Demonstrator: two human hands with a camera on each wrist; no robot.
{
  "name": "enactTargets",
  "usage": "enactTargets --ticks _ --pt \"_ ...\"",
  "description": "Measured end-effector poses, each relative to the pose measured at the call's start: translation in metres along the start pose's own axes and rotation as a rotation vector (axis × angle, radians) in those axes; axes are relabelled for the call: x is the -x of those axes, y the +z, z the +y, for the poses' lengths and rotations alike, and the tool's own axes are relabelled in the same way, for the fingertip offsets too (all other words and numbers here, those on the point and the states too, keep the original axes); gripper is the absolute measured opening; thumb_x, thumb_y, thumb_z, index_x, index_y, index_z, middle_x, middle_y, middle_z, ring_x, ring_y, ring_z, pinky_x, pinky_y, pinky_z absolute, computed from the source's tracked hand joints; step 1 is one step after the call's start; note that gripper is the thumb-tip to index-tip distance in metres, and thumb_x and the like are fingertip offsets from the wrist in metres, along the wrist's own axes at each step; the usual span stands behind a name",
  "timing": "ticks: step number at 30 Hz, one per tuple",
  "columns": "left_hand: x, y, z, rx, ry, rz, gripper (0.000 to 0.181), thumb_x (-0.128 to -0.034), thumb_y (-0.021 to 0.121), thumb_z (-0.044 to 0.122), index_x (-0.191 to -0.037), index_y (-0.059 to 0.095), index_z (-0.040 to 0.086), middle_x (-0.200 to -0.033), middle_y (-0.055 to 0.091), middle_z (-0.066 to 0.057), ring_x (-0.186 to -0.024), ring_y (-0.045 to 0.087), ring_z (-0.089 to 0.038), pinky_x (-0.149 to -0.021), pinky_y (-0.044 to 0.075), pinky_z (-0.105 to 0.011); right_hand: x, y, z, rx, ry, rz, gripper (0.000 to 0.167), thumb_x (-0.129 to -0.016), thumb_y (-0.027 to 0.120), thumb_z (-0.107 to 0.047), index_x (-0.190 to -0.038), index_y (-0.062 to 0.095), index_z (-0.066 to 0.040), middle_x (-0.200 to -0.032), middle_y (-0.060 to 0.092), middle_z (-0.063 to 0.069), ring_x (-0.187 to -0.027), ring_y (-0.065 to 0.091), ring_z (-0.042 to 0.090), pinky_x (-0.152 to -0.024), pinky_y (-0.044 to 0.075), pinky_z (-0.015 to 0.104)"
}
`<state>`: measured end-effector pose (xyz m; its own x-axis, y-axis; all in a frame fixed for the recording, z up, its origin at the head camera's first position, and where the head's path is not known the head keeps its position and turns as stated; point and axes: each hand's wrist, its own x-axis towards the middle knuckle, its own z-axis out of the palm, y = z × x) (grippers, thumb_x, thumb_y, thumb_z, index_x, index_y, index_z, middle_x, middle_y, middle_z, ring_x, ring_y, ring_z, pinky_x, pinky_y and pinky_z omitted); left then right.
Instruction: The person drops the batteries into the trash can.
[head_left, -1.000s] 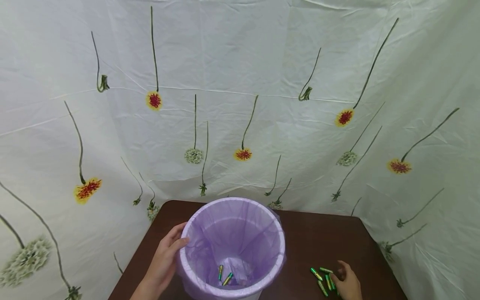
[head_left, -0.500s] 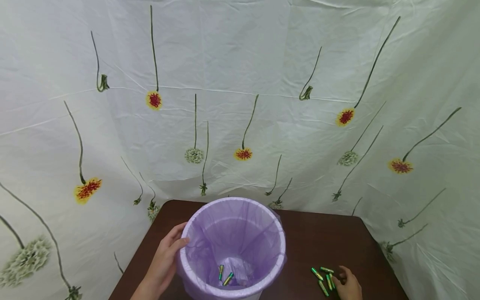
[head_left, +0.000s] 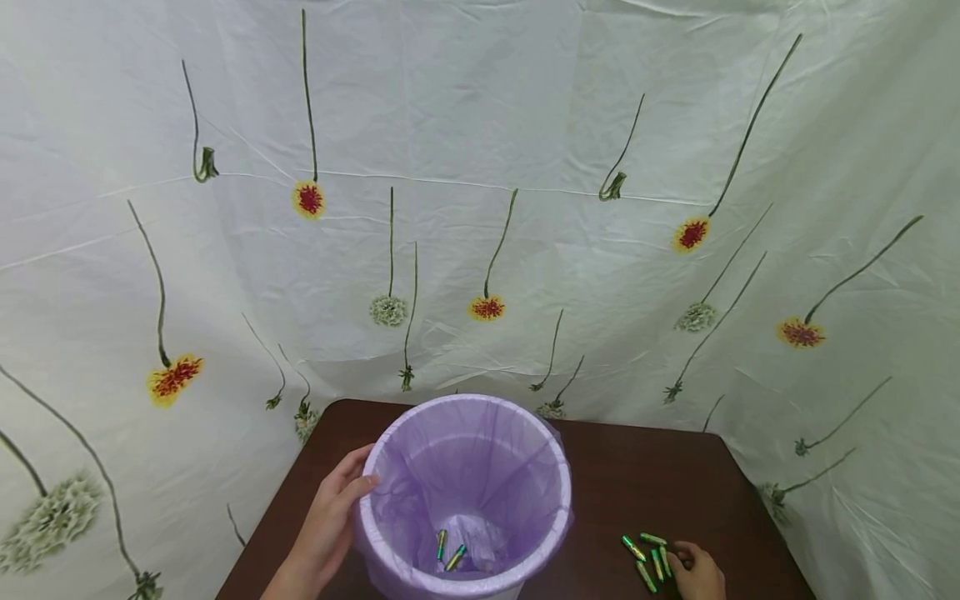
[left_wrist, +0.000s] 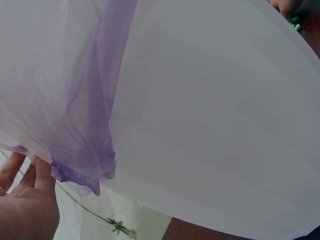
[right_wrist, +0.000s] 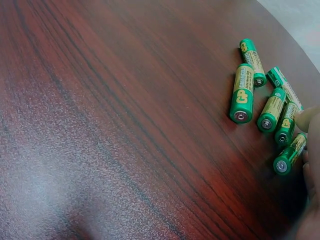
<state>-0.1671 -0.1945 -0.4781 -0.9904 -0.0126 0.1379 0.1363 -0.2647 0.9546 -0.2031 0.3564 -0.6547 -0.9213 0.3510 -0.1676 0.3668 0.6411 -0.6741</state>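
Note:
My left hand (head_left: 328,512) grips the near-left rim of a white trash can (left_wrist: 210,120), thumb over the edge. A thin purple bag (head_left: 487,467) lines the can and folds over its rim. At the bottom inside lie two green-and-gold batteries, one upright-looking battery (head_left: 442,544) and one slanted battery (head_left: 455,558). To the right, my right hand (head_left: 699,572) is at a loose group of several green GP batteries (right_wrist: 274,110) on the table. Its fingers are curled and its thumb meets the group's near side, pinching a battery (right_wrist: 290,154) that the hand partly covers.
The dark brown wooden table (head_left: 630,475) has rounded corners and grain lines. A white cloth (head_left: 480,250) printed with flowers and stems hangs behind it and at both sides. The trash can stands left of the batteries.
My right hand's index finger has come down and drawn in toward the thumb beside the batteries. The left hand, the can and the batteries inside it keep their places.

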Motion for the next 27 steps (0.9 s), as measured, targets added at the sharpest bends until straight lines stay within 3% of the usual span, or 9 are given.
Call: enactTargets --ticks 11,21,27 --pt "0.0000 -0.0010 -0.0022 0.008 0.007 -0.002 0.042 -0.1012 0.054 -0.001 -0.141 0.044 -0.011 -0.130 0.063 -0.010 -0.108 0.064 -0.021 -0.087 0.056 -0.033 0.0034 0.0043 0.0015 0.043 -0.019 0.027 0.037 -0.097 0.072 -0.023 -0.110 0.068 0.011 -0.090 0.065 0.016 -0.086 0.063 0.035 -0.077 0.051 0.053" --pt "-0.0003 -0.0016 -0.0018 0.015 0.014 -0.020 0.042 -0.1018 0.053 -0.001 -0.141 0.044 -0.012 -0.130 0.063 -0.013 -0.108 0.064 -0.021 -0.086 0.056 -0.033 0.0063 0.0008 -0.0055 0.151 -0.059 0.019 0.027 -0.091 0.076 -0.014 -0.103 0.070 0.010 -0.088 0.065 0.016 -0.085 0.065 0.036 -0.077 0.053 0.053" --pt "-0.0006 -0.0016 -0.0023 0.009 0.011 -0.015 0.042 -0.1017 0.053 -0.001 -0.141 0.044 -0.012 -0.130 0.063 -0.012 -0.107 0.064 -0.021 -0.086 0.056 -0.033 0.0058 0.0029 -0.0017 0.149 -0.068 0.041 0.028 -0.091 0.076 -0.015 -0.104 0.070 0.010 -0.087 0.068 0.016 -0.085 0.066 0.038 -0.078 0.052 0.055"
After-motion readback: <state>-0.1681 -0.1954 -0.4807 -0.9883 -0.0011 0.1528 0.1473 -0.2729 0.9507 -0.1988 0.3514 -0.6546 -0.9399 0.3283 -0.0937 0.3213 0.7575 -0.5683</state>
